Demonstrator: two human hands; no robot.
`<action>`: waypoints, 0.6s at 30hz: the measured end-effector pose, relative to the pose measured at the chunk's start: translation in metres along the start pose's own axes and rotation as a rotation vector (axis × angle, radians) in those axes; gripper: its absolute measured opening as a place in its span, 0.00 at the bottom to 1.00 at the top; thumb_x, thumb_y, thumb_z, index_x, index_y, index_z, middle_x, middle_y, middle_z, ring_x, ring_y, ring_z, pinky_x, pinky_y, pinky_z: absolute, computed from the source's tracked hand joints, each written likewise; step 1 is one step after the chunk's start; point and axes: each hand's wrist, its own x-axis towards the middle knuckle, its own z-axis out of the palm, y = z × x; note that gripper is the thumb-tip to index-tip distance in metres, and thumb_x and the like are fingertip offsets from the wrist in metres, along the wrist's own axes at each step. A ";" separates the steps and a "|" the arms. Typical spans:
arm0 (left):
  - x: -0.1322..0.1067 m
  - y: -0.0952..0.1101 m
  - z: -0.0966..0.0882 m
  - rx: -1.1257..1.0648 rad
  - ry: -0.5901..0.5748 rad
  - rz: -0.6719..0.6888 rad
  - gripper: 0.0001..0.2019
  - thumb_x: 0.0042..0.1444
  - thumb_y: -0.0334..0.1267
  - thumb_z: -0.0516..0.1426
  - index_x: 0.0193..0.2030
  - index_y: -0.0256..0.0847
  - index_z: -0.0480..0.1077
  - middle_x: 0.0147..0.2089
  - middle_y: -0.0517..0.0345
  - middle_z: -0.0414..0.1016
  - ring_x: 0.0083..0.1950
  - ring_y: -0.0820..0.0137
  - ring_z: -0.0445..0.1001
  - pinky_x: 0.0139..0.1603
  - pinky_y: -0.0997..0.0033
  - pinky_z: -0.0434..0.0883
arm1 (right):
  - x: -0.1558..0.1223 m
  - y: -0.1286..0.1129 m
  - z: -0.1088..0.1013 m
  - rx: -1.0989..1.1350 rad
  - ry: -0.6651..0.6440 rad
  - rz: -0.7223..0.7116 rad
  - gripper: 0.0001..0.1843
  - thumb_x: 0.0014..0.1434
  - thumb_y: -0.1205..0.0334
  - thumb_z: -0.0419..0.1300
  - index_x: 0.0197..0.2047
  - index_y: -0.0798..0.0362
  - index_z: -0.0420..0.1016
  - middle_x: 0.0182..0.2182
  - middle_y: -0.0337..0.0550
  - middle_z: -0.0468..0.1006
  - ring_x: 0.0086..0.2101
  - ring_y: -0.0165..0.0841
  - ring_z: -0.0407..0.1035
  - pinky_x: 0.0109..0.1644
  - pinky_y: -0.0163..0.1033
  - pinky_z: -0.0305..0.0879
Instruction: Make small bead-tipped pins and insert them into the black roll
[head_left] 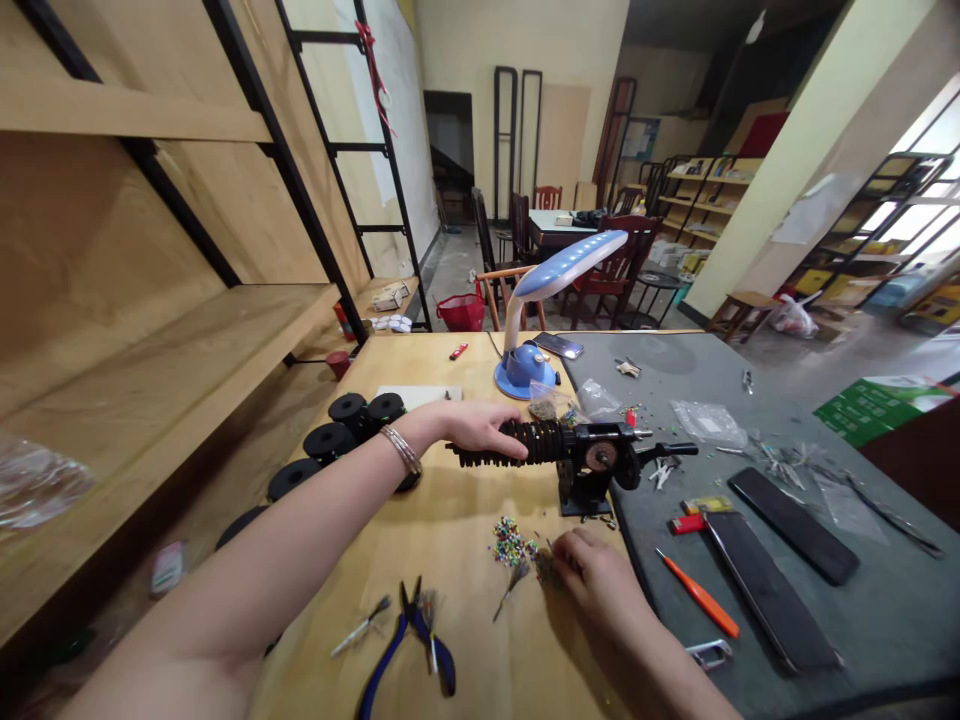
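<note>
Here, left hand (484,428) curled around black, ridged, gold-flecked roll (546,442); right hand (594,572) half-curled, hold unclear.

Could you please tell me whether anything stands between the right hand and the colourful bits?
A small dark pile lies at the right hand's fingertips, partly between them and the colourful bits; nothing tall visibly blocks the way.

The lamp (566,268) is blue with white, and in front of it are the black ribbed roll (541,441) with yellowish specks, multicoloured beads (509,542), and blue-and-black pliers (411,611).
</note>
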 end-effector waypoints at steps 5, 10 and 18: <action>0.001 -0.001 0.000 0.000 0.005 0.010 0.22 0.51 0.53 0.57 0.45 0.38 0.68 0.39 0.55 0.74 0.36 0.66 0.70 0.33 0.72 0.64 | 0.012 -0.001 -0.001 -0.002 -0.091 -0.005 0.10 0.58 0.66 0.53 0.37 0.52 0.76 0.37 0.45 0.78 0.36 0.36 0.73 0.39 0.34 0.61; 0.001 -0.001 0.000 -0.020 -0.009 -0.006 0.23 0.51 0.54 0.57 0.46 0.39 0.68 0.41 0.55 0.75 0.38 0.65 0.71 0.33 0.72 0.65 | 0.021 0.003 -0.002 0.016 -0.155 -0.043 0.11 0.54 0.70 0.55 0.37 0.51 0.77 0.37 0.43 0.79 0.38 0.34 0.73 0.40 0.32 0.61; 0.000 -0.001 -0.001 -0.025 -0.026 -0.026 0.24 0.51 0.55 0.57 0.48 0.39 0.68 0.42 0.54 0.75 0.37 0.66 0.72 0.32 0.72 0.65 | 0.027 -0.005 -0.011 -0.037 -0.211 -0.029 0.11 0.53 0.71 0.56 0.37 0.51 0.77 0.37 0.43 0.80 0.38 0.35 0.73 0.39 0.32 0.59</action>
